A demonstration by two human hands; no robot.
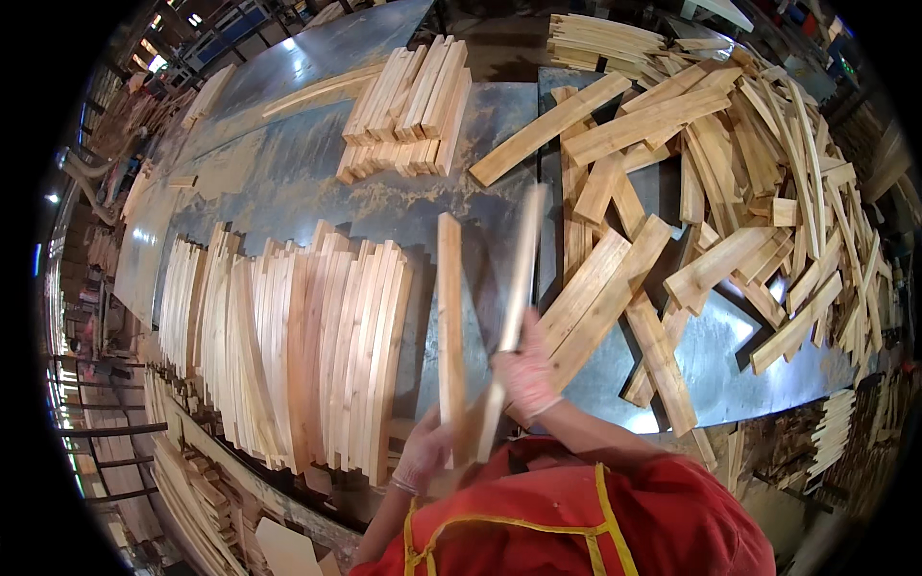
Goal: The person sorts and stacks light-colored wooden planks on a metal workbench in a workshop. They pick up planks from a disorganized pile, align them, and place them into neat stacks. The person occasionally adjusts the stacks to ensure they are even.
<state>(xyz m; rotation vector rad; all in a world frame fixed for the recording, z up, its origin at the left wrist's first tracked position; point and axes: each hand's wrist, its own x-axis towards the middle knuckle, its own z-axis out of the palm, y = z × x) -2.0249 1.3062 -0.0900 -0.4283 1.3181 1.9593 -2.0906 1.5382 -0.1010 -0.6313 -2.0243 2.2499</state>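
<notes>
My right hand (526,372), in a light glove, is closed around a narrow wooden strip (520,274) that stands tilted and is blurred by motion. My left hand (424,451), gloved too, grips the lower end of a second wooden strip (449,312), which points away from me. The lower ends of both strips come close together near my red apron (567,499). Just left of my left hand, a row of wooden strips (327,355) lies side by side on the metal table (288,206).
A neat stack of short wooden pieces (408,106) sits farther back on the table. To the right, loose boards (711,154) form a criss-crossed heap, some reaching close to my right hand. More timber (206,509) lies below the table's left edge. Sawdust is scattered across the tabletop.
</notes>
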